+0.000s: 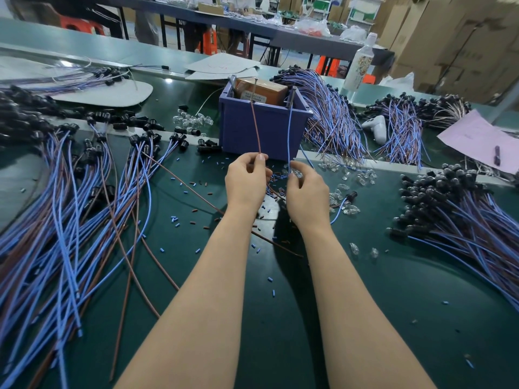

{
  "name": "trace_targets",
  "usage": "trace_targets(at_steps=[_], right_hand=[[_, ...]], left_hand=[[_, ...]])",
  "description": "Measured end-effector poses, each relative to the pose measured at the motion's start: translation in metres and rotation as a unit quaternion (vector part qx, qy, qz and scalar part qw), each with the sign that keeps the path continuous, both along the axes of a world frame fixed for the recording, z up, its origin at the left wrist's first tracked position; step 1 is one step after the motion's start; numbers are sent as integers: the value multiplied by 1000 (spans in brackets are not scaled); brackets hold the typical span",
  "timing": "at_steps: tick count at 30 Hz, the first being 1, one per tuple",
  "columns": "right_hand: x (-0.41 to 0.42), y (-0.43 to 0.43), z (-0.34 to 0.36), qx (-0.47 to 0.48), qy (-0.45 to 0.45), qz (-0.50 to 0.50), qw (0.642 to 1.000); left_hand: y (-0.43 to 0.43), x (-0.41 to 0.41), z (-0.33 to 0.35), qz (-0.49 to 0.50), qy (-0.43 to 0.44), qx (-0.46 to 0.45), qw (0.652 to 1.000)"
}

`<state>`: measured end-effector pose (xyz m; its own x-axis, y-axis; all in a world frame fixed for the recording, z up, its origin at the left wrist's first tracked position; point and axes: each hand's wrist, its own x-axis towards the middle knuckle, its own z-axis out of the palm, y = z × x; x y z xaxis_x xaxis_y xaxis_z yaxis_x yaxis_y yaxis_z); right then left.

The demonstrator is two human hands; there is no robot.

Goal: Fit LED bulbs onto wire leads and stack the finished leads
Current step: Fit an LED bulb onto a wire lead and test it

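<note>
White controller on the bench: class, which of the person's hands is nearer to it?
Right. The right hand sits toward the camera and left of the white controller; the left hand is further left still, past the right hand.

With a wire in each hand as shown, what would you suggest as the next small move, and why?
Probably bring the hands together so both wires meet at the clear bulb seemingly in the right hand: that hand pinches the blue wire, the left hand pinches the brown wire, and the strands stand apart.
</note>
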<state>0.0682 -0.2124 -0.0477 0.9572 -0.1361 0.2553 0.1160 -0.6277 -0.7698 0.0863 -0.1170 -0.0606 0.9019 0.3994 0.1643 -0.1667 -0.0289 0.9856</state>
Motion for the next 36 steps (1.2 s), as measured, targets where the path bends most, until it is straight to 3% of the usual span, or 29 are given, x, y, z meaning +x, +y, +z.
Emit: trace_targets(at_steps=[31, 36], right_hand=[[2, 1, -3, 16, -42, 12, 999], [3, -2, -4, 56, -73, -40, 995]], left_hand=[[-3, 3, 3, -17, 24, 13, 999], [-3, 2, 2, -16, 23, 19, 999]])
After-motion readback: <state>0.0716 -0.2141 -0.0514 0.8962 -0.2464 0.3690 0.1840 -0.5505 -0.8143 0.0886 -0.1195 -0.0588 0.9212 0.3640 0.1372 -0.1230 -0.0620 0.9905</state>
